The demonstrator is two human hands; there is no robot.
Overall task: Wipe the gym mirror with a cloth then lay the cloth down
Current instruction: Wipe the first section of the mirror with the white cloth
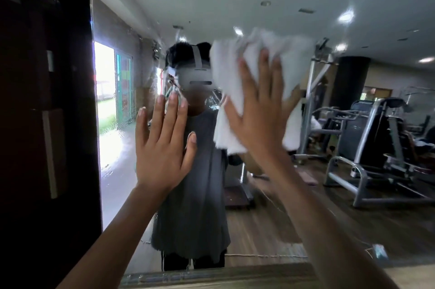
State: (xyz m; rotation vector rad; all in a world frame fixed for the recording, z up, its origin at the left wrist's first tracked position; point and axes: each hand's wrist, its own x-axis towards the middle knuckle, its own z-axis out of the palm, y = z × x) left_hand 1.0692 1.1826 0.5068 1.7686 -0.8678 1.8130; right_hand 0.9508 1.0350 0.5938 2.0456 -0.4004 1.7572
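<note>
Cloth (235, 72) against the mirror (259, 218)
Right hand (256, 110) presses the cloth, fingers straight; left hand (162, 147) lies flat beside it, spread wide.

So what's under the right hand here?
A white cloth, pressed flat against the mirror by the straight fingers of the right hand. The cloth spreads past the hand above and below. The glass behind the cloth is covered, so its condition there cannot be seen.

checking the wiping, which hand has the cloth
The right hand, pressing the white cloth against the mirror with straight fingers; the left hand is bare, fingers spread.
</note>
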